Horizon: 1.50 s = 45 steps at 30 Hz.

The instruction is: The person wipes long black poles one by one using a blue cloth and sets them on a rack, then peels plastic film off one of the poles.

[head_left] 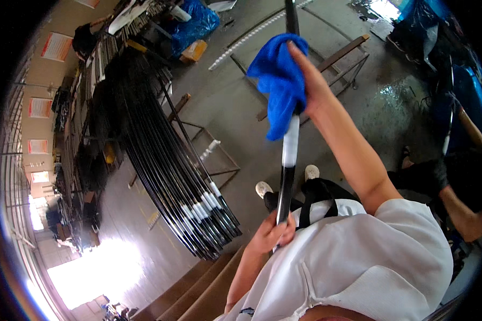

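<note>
A long glossy black tube with a white band runs from close to my body up past the top of the view. My left hand is closed around its near end, by my waist. Farther up, my right hand grips a blue cloth folded round the tube. The cloth hides that stretch of the tube and some of my right fingers; one corner hangs down on the left side.
A large bundle of similar black tubes lies on metal stands at my left. A metal trestle with a wooden bar stands ahead. At the right, another person's arm is close by. Blue plastic wrap lies beyond the bundle.
</note>
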Tool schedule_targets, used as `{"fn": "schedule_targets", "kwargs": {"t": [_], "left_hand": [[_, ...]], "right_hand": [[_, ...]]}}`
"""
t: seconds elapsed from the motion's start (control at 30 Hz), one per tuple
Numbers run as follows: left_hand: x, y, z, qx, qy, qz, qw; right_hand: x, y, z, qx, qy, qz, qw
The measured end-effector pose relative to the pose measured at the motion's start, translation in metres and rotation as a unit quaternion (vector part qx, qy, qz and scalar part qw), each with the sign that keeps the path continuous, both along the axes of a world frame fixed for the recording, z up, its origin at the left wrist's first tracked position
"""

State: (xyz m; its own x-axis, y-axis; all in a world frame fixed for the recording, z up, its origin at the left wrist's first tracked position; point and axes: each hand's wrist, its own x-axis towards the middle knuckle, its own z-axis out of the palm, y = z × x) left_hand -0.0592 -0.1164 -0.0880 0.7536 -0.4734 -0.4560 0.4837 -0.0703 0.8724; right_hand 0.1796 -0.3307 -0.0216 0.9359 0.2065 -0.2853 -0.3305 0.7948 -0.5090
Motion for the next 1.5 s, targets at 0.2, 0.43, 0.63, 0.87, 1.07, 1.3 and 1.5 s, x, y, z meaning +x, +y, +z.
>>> {"fn": "schedule_targets", "kwargs": {"t": [0.2, 0.43, 0.63, 0.87, 1.07, 1.3, 1.5], "left_hand": [[0.017, 0.008, 0.037, 0.495, -0.430, -0.064, 0.753], [0.058, -0.021, 0.057, 0.557, -0.256, 0.072, 0.787], [0.031, -0.022, 0.055, 0.580, -0.223, 0.092, 0.778], [-0.074, 0.073, -0.009, 0.611, -0.240, 0.112, 0.746], [-0.187, 0.148, -0.080, 0.648, -0.125, 0.146, 0.737], [-0.265, 0.171, -0.108, 0.675, -0.014, 0.170, 0.718], [-0.289, 0.172, -0.108, 0.678, 0.016, 0.181, 0.713]], "right_hand": [[-0.004, 0.006, -0.001, -0.008, -0.041, -0.022, 0.999], [-0.116, 0.106, -0.008, -0.026, -0.062, -0.034, 0.997], [-0.072, 0.071, -0.006, -0.040, 0.049, -0.129, 0.990], [0.018, -0.003, 0.021, -0.083, 0.001, -0.202, 0.976], [0.107, -0.086, 0.052, -0.131, -0.042, -0.244, 0.960], [0.231, -0.188, 0.086, -0.182, -0.108, -0.252, 0.944], [0.283, -0.266, 0.131, -0.002, -0.317, -0.185, 0.930]]}}
